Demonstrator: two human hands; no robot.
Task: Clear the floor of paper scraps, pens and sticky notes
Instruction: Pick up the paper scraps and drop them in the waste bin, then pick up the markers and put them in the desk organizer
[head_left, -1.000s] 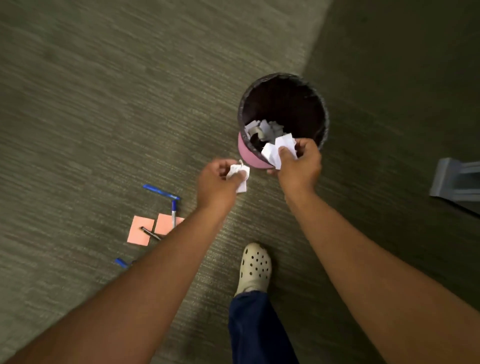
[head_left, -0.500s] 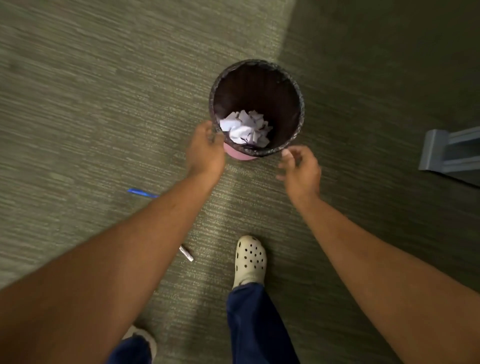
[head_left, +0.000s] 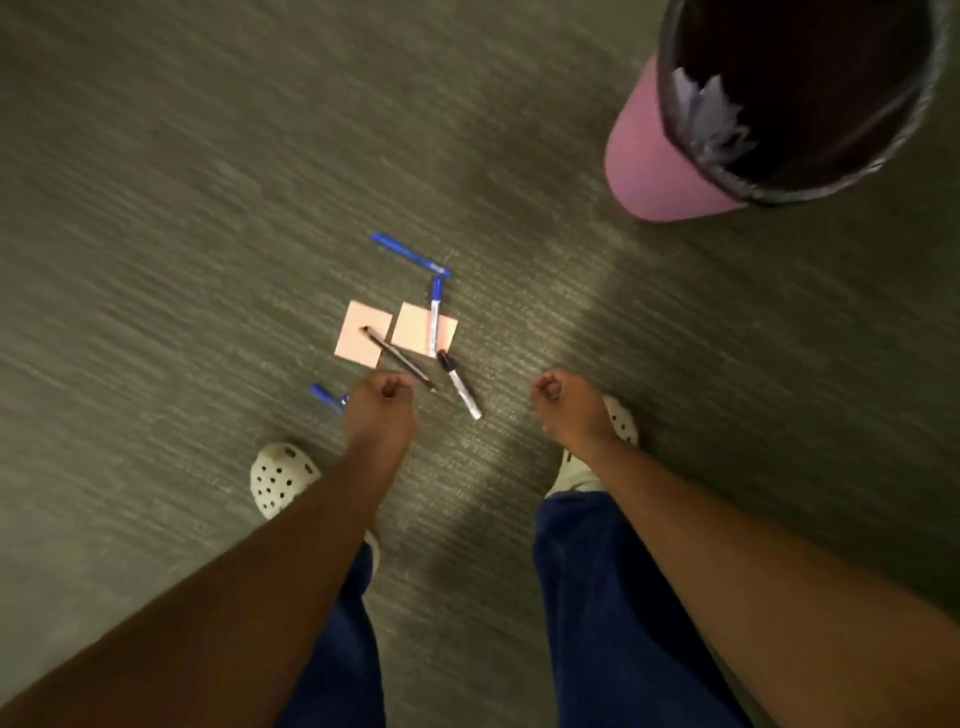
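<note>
Two orange sticky notes lie on the carpet, one at the left (head_left: 356, 340) and one at the right (head_left: 415, 328). Several pens lie around them: a blue pen (head_left: 408, 253), a white pen with a blue cap (head_left: 435, 314), a thin dark pen (head_left: 397, 357), a black-capped marker (head_left: 460, 384) and a blue pen (head_left: 326, 396) partly hidden by my left hand. My left hand (head_left: 382, 410) hovers over the pens, fingers curled with nothing in them. My right hand (head_left: 566, 408) is curled and empty too. White paper scraps (head_left: 709, 117) sit inside the pink bin (head_left: 654, 171).
The bin has a black liner and stands at the top right. My two feet in white clogs (head_left: 280, 475) and blue trousers (head_left: 608, 597) stand just below the pens. Grey-green carpet (head_left: 182, 208) spreads all around.
Both hands dropped their paper scraps into the bin and pulled back. My view swung left and down, so the pens and sticky notes are now central and the bin is at top right.
</note>
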